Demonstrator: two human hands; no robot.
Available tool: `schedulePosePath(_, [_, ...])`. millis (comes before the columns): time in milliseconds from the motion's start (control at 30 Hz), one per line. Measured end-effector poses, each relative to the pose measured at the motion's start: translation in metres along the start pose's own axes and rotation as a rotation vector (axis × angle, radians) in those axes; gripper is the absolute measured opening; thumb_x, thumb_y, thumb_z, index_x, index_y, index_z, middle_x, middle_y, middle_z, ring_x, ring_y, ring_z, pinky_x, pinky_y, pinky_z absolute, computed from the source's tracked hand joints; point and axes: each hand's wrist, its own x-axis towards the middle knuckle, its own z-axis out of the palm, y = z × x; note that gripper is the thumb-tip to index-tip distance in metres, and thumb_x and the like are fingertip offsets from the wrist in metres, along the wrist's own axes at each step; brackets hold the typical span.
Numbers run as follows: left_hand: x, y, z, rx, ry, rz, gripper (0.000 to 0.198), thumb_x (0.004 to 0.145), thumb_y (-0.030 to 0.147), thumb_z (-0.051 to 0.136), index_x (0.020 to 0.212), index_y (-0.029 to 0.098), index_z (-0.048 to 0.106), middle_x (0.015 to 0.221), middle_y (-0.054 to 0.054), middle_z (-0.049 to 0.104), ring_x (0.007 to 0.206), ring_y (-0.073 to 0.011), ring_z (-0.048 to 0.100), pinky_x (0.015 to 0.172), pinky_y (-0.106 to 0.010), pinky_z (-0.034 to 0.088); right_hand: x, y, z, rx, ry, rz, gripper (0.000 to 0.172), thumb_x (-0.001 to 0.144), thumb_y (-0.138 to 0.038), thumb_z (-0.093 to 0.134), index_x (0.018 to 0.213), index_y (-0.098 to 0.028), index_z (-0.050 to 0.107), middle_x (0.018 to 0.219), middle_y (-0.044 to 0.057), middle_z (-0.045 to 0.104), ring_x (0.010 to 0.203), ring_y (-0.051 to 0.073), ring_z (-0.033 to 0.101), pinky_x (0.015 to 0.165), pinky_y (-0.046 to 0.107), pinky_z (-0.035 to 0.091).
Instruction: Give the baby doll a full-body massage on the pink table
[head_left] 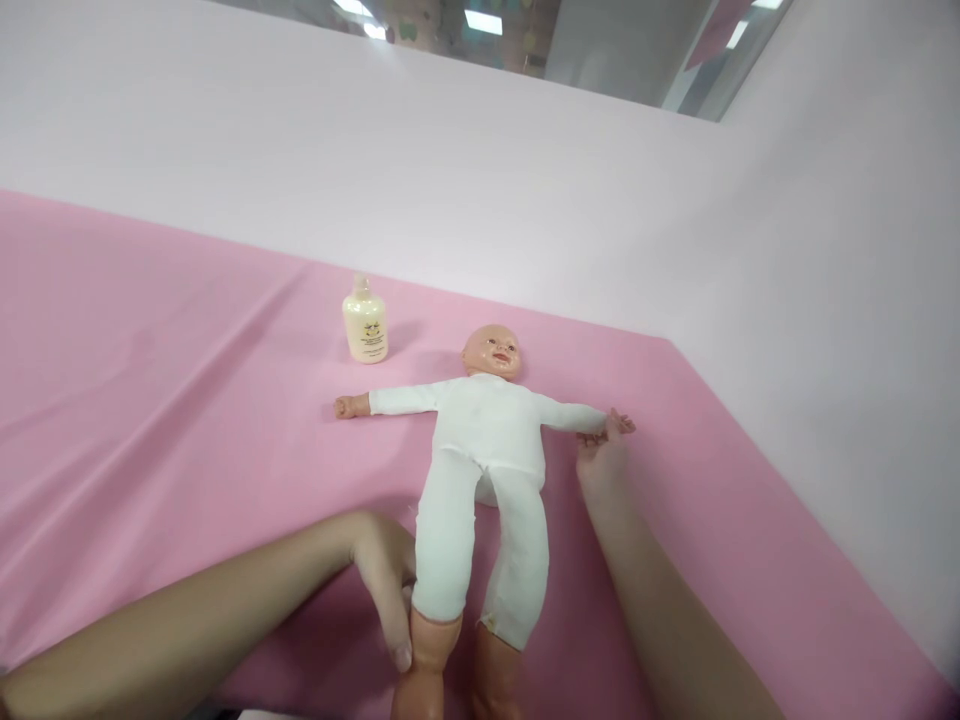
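Observation:
A baby doll (484,440) in a white bodysuit lies face up on the pink cloth (150,400), arms spread, head toward the wall. My left hand (386,580) wraps its fingers around the doll's lower leg near the bottom of the view. My right hand (604,450) pinches the doll's small hand at the end of its outstretched arm. A small cream lotion bottle (365,321) stands upright on the cloth, just beyond the doll's other arm.
The pink cloth covers the whole work surface and ends at a pale wall (480,180) behind and another to the right. A glass panel (525,40) runs along the top of the wall.

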Motion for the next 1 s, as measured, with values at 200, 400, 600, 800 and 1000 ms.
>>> schedulePosePath(200, [0.0, -0.007, -0.018, 0.011, -0.254, -0.019, 0.044, 0.06, 0.021, 0.083, 0.102, 0.014, 0.073, 0.087, -0.006, 0.07, 0.082, -0.0257, 0.071, 0.071, -0.031, 0.06, -0.026, -0.012, 0.014, -0.184, -0.086, -0.201, 0.06, 0.086, -0.044, 0.062, 0.142, -0.03, 0.047, 0.149, 0.007, 0.049, 0.132, 0.024, 0.054, 0.106, 0.046, 0.049])
schedulePosePath(400, [-0.009, -0.02, -0.021, -0.276, -0.233, 0.096, 0.047, 0.063, 0.048, 0.082, 0.095, 0.015, 0.072, 0.08, -0.01, 0.068, 0.072, -0.0281, 0.067, 0.069, -0.041, 0.058, -0.052, -0.019, 0.023, -0.434, -0.385, -0.68, 0.058, 0.089, -0.037, 0.063, 0.143, -0.023, 0.046, 0.153, 0.013, 0.046, 0.141, 0.026, 0.045, 0.115, 0.05, 0.04])
schedulePosePath(600, [-0.014, -0.013, -0.018, -0.568, 0.181, 0.326, 0.052, 0.073, 0.07, 0.057, 0.078, 0.019, 0.057, 0.066, -0.002, 0.051, 0.064, -0.0204, 0.053, 0.07, -0.046, 0.057, -0.065, -0.011, 0.019, -0.825, -0.694, -1.066, 0.046, 0.092, -0.029, 0.063, 0.137, -0.026, 0.055, 0.127, 0.01, 0.066, 0.118, 0.026, 0.063, 0.104, 0.048, 0.051])
schedulePosePath(800, [-0.009, -0.004, -0.021, -0.711, 0.438, 0.298, 0.047, 0.074, 0.064, 0.058, 0.074, 0.017, 0.051, 0.066, 0.001, 0.045, 0.066, -0.0173, 0.047, 0.072, -0.041, 0.055, -0.069, -0.011, 0.024, -0.942, -0.769, -1.329, 0.047, 0.094, -0.024, 0.063, 0.14, -0.027, 0.053, 0.122, 0.009, 0.069, 0.11, 0.024, 0.065, 0.097, 0.042, 0.053])
schedulePosePath(1000, [-0.007, -0.004, -0.021, -0.747, 0.551, 0.266, 0.05, 0.071, 0.065, 0.064, 0.072, 0.017, 0.051, 0.064, 0.001, 0.044, 0.064, -0.0162, 0.047, 0.068, -0.035, 0.052, -0.073, -0.012, 0.027, -1.051, -0.816, -1.419, 0.043, 0.096, -0.019, 0.061, 0.138, -0.026, 0.057, 0.121, 0.009, 0.07, 0.113, 0.024, 0.064, 0.096, 0.041, 0.051])
